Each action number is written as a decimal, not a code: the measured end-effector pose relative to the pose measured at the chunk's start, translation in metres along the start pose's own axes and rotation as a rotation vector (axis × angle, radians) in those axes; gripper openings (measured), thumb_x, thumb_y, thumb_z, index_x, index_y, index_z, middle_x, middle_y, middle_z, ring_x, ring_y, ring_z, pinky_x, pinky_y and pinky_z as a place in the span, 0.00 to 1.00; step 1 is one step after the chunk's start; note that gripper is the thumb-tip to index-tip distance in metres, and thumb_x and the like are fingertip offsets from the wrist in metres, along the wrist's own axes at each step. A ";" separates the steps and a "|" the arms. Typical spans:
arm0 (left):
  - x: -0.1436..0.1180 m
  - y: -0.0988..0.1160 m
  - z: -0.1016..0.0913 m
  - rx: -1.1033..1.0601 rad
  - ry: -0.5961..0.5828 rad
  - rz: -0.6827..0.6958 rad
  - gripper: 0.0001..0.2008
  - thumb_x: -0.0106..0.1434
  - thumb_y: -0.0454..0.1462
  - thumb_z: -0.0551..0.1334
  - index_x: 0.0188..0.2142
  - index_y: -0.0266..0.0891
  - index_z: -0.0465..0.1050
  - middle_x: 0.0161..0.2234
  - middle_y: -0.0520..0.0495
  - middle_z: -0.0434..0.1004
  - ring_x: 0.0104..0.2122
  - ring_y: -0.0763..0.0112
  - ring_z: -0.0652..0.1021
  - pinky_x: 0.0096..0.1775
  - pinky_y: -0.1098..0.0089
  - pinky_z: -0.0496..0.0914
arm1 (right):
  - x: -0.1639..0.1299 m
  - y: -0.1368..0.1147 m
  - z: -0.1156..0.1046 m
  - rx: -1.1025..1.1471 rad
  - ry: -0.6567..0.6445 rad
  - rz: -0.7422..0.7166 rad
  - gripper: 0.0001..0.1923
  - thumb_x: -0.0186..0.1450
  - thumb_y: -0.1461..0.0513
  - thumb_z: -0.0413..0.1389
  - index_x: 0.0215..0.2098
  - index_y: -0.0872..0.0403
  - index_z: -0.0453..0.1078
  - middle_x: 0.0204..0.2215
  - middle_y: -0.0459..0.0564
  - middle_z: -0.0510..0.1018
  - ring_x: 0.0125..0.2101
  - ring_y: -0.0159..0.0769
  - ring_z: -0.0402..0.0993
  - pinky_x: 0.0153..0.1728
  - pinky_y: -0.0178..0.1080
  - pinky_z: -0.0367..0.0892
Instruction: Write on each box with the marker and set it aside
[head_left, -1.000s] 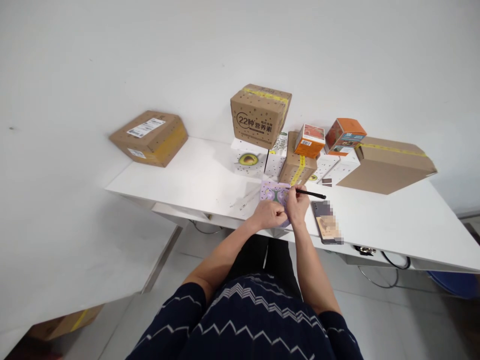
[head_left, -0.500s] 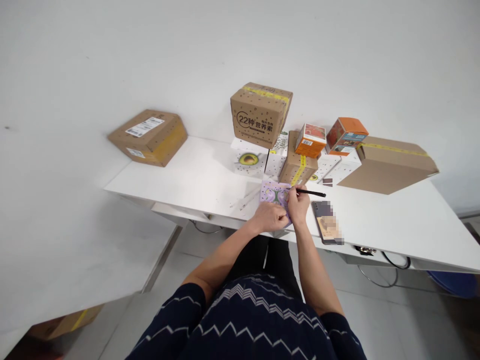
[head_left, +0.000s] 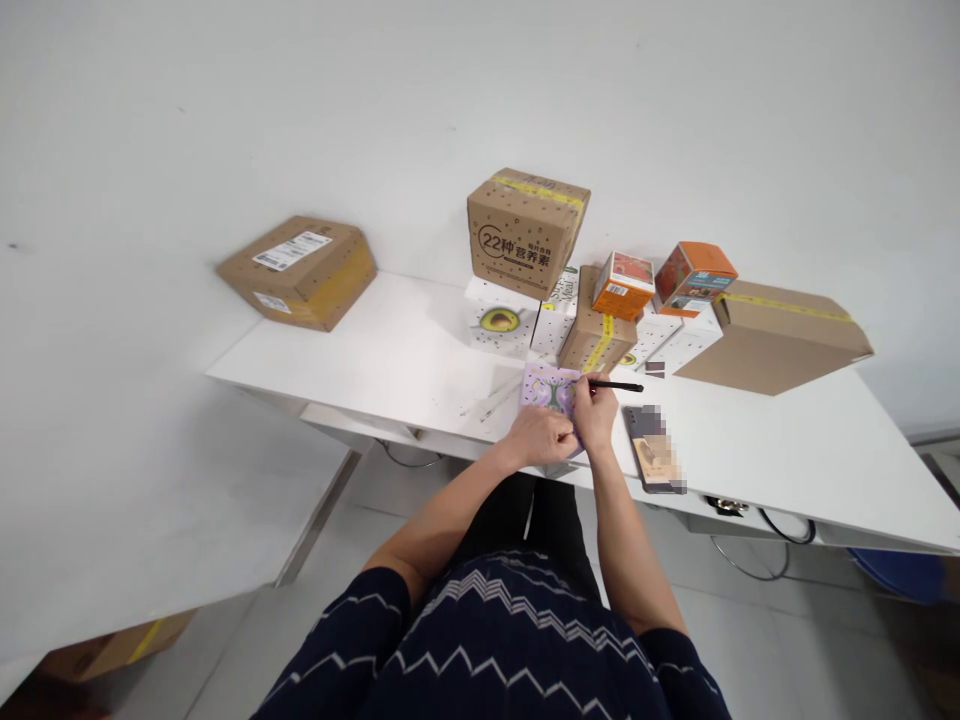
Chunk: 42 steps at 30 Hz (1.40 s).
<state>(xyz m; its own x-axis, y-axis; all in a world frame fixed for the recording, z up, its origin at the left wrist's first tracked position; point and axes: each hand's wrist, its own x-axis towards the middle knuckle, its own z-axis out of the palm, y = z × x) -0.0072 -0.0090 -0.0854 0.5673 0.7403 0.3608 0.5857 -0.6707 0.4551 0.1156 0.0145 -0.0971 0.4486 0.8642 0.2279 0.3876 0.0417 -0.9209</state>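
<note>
A small purple box (head_left: pixel 546 387) with a tree drawing lies near the front edge of the white table (head_left: pixel 390 355). My left hand (head_left: pixel 541 435) rests on its near side and holds it down. My right hand (head_left: pixel 598 412) grips a thin black pen (head_left: pixel 619 386) whose length points right, with the hand over the box's right edge. The near part of the purple box is hidden under both hands.
A phone (head_left: pixel 652 447) lies right of my hands. Behind stand white avocado boxes (head_left: pixel 499 316), a brown box with printed characters (head_left: pixel 525 232), a taped brown box (head_left: pixel 595 337), two orange boxes (head_left: pixel 619 284), a flat carton (head_left: pixel 780 335) and a labelled carton (head_left: pixel 298 270) at left.
Both hands stay on the purple box, shifting only slightly. The view has drifted a little.
</note>
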 end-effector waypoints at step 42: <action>-0.004 -0.001 0.008 0.198 0.049 0.120 0.10 0.51 0.32 0.57 0.15 0.38 0.67 0.16 0.50 0.70 0.18 0.75 0.65 0.22 0.72 0.49 | -0.001 0.051 -0.060 -0.909 -0.429 0.319 0.19 0.64 0.51 0.50 0.34 0.58 0.75 0.36 0.63 0.80 0.42 0.48 0.76 0.40 0.41 0.65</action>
<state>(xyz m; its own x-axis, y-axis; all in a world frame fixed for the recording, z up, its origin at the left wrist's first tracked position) -0.0052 -0.0119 -0.0940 0.6137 0.6529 0.4439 0.6204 -0.7466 0.2402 0.1828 -0.0145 -0.1251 0.3820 0.8814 -0.2778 0.8394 -0.4567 -0.2947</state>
